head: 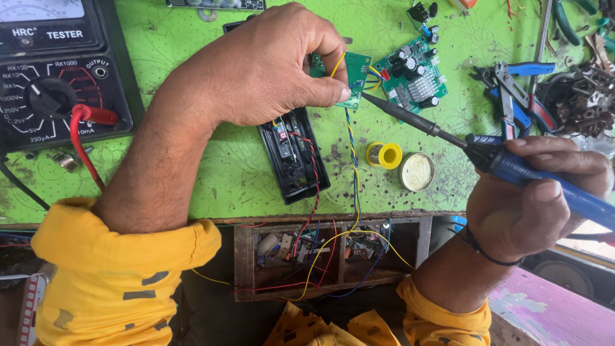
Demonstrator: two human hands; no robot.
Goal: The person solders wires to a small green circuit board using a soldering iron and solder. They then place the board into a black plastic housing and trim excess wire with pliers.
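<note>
My left hand (269, 67) pinches a small green circuit board (356, 72) with yellow and blue wires against the green bench top (211, 166). My right hand (532, 205) grips a blue-handled soldering iron (512, 170); its dark tip (370, 100) touches the lower right edge of the small board. An open black plastic case (295, 160) with red and black wires lies just below my left hand. A twisted blue-yellow wire pair (352, 154) runs from the board down over the bench edge.
A black analog multimeter (57, 70) with a red probe lead sits at top left. A larger green circuit board (413, 77), a yellow solder spool (384, 155), a round flux tin (417, 172), blue-handled pliers (519, 96) and scrap parts lie right. A wooden drawer (320, 256) holds wires.
</note>
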